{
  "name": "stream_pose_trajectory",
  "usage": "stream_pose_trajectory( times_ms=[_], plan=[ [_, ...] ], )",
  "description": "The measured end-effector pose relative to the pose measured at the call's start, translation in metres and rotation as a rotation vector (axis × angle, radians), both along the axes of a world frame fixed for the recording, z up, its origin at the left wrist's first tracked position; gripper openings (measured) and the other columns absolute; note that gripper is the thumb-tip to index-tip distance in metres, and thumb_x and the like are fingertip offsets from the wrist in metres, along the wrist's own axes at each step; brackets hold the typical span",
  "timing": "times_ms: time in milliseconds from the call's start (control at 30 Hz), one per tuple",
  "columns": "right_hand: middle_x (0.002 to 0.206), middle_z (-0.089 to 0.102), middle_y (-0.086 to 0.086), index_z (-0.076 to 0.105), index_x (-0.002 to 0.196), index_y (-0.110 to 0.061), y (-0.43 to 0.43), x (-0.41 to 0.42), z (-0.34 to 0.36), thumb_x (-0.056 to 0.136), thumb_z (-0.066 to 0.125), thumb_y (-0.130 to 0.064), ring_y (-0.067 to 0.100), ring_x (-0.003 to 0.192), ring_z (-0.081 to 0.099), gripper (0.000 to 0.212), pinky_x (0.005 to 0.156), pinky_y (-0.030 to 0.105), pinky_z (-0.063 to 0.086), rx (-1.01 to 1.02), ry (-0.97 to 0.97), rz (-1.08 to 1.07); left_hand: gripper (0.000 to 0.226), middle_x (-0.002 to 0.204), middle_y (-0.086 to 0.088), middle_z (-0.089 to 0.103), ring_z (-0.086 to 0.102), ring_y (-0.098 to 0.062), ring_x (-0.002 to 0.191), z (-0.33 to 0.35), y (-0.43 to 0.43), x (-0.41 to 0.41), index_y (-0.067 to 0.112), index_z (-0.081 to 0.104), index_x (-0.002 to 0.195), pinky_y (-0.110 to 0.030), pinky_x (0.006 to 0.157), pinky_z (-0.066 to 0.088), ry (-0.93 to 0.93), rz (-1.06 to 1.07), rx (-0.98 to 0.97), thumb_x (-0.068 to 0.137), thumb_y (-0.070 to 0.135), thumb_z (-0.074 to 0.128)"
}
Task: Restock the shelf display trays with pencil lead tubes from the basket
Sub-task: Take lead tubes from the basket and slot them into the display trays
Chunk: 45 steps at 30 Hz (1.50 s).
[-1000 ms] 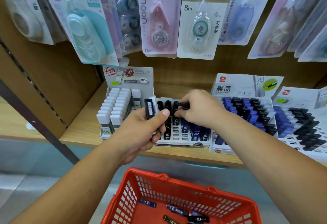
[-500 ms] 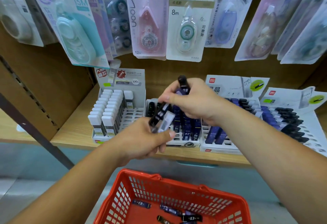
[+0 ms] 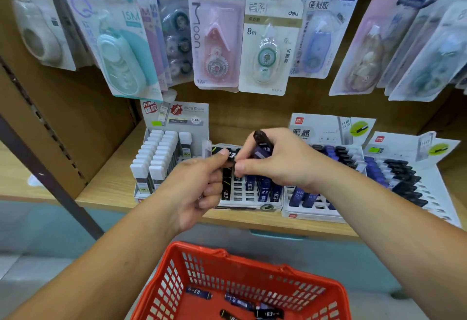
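The left hand is curled into a loose fist just above the middle display tray, a white plastic grid of narrow slots. Its thumb presses flat on a small bunch of glossy black pencil lead tubes held against the fingers. The right hand meets it from the other side, wrist bent. Its fingers pinch a slim dark-blue tube with a rounded black cap, tilted cap-up. More blue and black tubes stand upright in the tray slots. The trays sit side by side on a pale wood-grain shelf, and the left tray is packed with square white-capped tubes. Below, a red plastic basket with a lattice wall holds a few loose tubes lying flat on its floor. Shiny blister-packed correction tapes hang on pegs above.
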State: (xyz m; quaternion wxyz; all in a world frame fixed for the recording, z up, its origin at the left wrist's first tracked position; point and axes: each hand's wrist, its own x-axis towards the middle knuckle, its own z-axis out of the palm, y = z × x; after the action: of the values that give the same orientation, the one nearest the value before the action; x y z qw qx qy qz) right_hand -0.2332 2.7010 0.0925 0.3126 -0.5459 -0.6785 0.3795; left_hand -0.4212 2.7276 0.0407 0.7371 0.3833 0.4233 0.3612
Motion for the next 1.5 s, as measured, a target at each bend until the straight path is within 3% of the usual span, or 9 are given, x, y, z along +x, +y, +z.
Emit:
stream_pose_trajectory(
  times_ms=[167, 333, 467, 567, 633, 767, 967, 1200, 1500],
  plan=[
    [0.083, 0.073, -0.006, 0.075, 0.091, -0.022, 0.005, 0.006, -0.006, 0.090, 0.080, -0.031, -0.002, 0.078, 0.064, 0.009, 0.079, 0.022, 0.047, 0.102, -0.070, -0.104, 0.032, 0.061, 0.003, 0.027, 0.018, -0.010, 0.046, 0.001, -0.006, -0.009, 0.021, 0.042, 0.079, -0.023, 0.042, 0.011, 0.209, -0.120, 0.295, 0.108, 0.026, 0.054],
    [0.088, 0.076, -0.017, 0.080, 0.105, -0.027, 0.012, -0.002, -0.010, 0.091, 0.079, -0.023, -0.007, 0.084, 0.068, 0.016, 0.072, 0.007, 0.047, 0.018, 0.012, -0.067, 0.023, 0.061, 0.000, 0.024, 0.018, -0.013, 0.048, 0.005, -0.011, -0.008, 0.018, 0.052, 0.086, -0.027, 0.047, 0.013, 0.337, -0.257, 0.412, 0.106, 0.029, 0.058],
    [0.089, 0.075, -0.006, 0.080, 0.091, -0.025, 0.023, -0.002, -0.011, 0.087, 0.083, -0.022, 0.005, 0.086, 0.070, 0.006, 0.084, 0.026, 0.054, 0.056, 0.002, -0.212, 0.029, 0.061, 0.002, 0.028, 0.020, -0.012, 0.048, 0.000, -0.002, -0.009, 0.016, 0.059, 0.093, -0.023, 0.047, 0.015, 0.329, -0.119, 0.311, 0.106, 0.041, 0.054],
    [0.090, 0.074, -0.003, 0.079, 0.088, -0.025, 0.031, 0.002, -0.015, 0.086, 0.084, -0.024, 0.013, 0.089, 0.070, 0.005, 0.085, 0.030, 0.056, 0.100, -0.082, -0.275, 0.043, 0.060, -0.005, 0.045, 0.041, -0.018, 0.048, -0.003, 0.003, -0.013, 0.011, 0.055, 0.091, -0.028, 0.045, 0.035, 0.251, -0.007, 0.238, 0.107, 0.050, 0.046],
    [0.088, 0.073, -0.004, 0.078, 0.088, -0.025, 0.035, 0.003, -0.021, 0.087, 0.083, -0.025, 0.012, 0.086, 0.069, 0.005, 0.080, 0.029, 0.054, 0.111, -0.138, -0.275, 0.047, 0.062, -0.012, 0.058, 0.055, -0.025, 0.055, -0.003, 0.004, -0.016, 0.011, 0.054, 0.091, -0.035, 0.054, 0.046, 0.265, 0.030, 0.247, 0.108, 0.052, 0.040],
    [0.082, 0.070, -0.008, 0.077, 0.088, -0.025, 0.041, 0.001, -0.042, 0.087, 0.083, -0.024, 0.008, 0.078, 0.063, 0.006, 0.074, 0.026, 0.050, 0.089, -0.174, -0.286, 0.051, 0.057, -0.002, 0.056, 0.042, -0.022, 0.059, -0.005, 0.008, -0.019, 0.019, 0.055, 0.085, -0.032, 0.057, 0.032, 0.422, 0.130, 0.296, 0.106, 0.060, 0.034],
    [0.083, 0.074, -0.009, 0.079, 0.083, -0.026, 0.045, 0.002, -0.051, 0.084, 0.086, -0.020, 0.009, 0.084, 0.069, 0.009, 0.082, 0.028, 0.056, 0.060, -0.138, -0.292, 0.045, 0.063, -0.001, 0.053, 0.038, -0.016, 0.050, -0.007, 0.006, -0.019, 0.020, 0.052, 0.088, -0.024, 0.047, 0.028, 0.238, 0.102, 0.255, 0.105, 0.060, 0.041],
    [0.085, 0.074, -0.010, 0.080, 0.082, -0.027, 0.044, 0.003, -0.055, 0.082, 0.088, -0.019, 0.005, 0.082, 0.066, 0.011, 0.069, 0.021, 0.046, 0.031, -0.165, -0.293, 0.046, 0.064, -0.007, 0.053, 0.065, -0.030, 0.059, -0.006, 0.004, -0.021, 0.014, 0.049, 0.095, -0.033, 0.051, 0.047, 0.160, 0.017, 0.217, 0.105, 0.058, 0.041],
    [0.082, 0.074, -0.009, 0.080, 0.084, -0.028, 0.044, 0.000, -0.055, 0.083, 0.086, -0.019, 0.009, 0.076, 0.069, 0.011, 0.064, 0.018, 0.051, -0.001, -0.275, -0.216, 0.043, 0.066, -0.002, 0.047, 0.031, -0.017, 0.046, -0.004, 0.002, -0.020, 0.017, 0.048, 0.095, -0.026, 0.044, 0.030, 0.132, -0.072, 0.151, 0.105, 0.058, 0.045]
  ],
)
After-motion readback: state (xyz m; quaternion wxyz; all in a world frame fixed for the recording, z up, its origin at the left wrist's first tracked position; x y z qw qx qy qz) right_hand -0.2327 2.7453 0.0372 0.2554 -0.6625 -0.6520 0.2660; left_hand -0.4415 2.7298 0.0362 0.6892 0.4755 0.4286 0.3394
